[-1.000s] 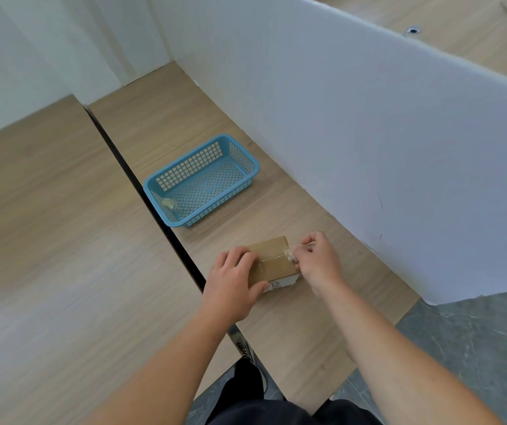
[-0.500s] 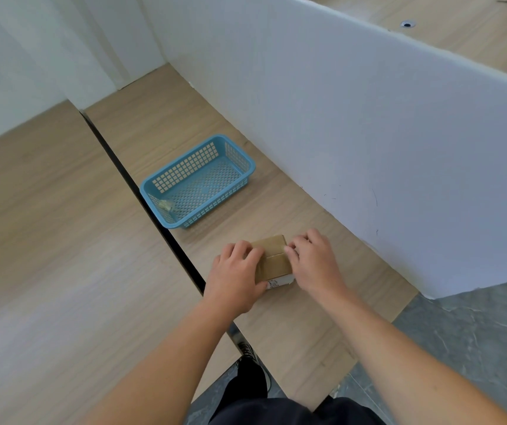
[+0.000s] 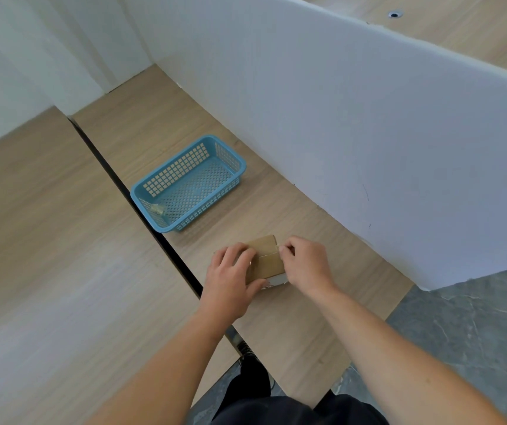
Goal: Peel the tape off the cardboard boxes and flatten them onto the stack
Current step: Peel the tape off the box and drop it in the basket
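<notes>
Fingers (image 3: 285,250) of right hand (image 3: 305,265) pinched together at top seam of cardboard box (image 3: 266,261), likely on tape end, too faint to confirm. Left hand (image 3: 230,283) curls over box's left side, bracing it on table (image 3: 292,332), centre frame. Blue basket (image 3: 203,208) upper left, probably for peeled tape.

Office-type workstation, likely a partitioned desk bay. Two light wood-laminate desktops, one long and narrow (image 3: 276,317), one broad (image 3: 46,256), butt along a dark seam (image 3: 141,216). Tall white divider panel (image 3: 368,133) fences the narrow one. Round cable grommet (image 3: 394,14) in the desktop beyond. Grey marbled floor (image 3: 475,332). Blue plastic mesh basket (image 3: 178,173) on the desk.
</notes>
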